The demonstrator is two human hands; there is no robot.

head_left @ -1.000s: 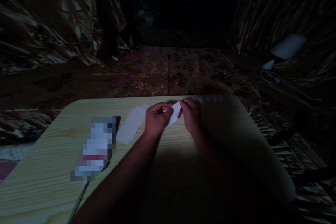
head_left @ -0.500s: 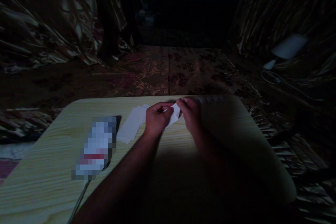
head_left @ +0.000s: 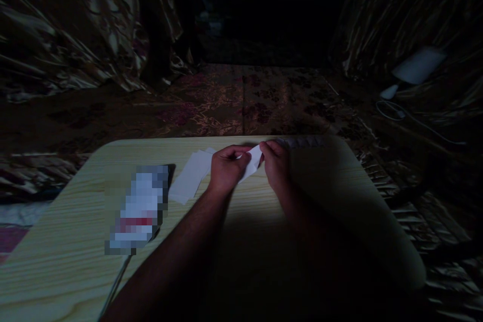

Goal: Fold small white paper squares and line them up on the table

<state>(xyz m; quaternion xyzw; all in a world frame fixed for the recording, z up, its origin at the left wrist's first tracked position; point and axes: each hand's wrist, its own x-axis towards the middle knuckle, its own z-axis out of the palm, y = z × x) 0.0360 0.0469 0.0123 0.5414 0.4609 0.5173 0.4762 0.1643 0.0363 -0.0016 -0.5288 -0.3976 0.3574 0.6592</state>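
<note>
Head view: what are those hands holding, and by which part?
A small white paper slip: left hand pinches its left end, right hand its upper right corner.

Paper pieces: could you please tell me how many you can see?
2: one piece pinched between left hand and right hand; one sheet flat on the table, maybe hiding others.

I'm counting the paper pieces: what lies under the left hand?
Loose white sheets on the table run beneath the left hand; their number is hidden. It and the right hand pinch a small slip.
</note>
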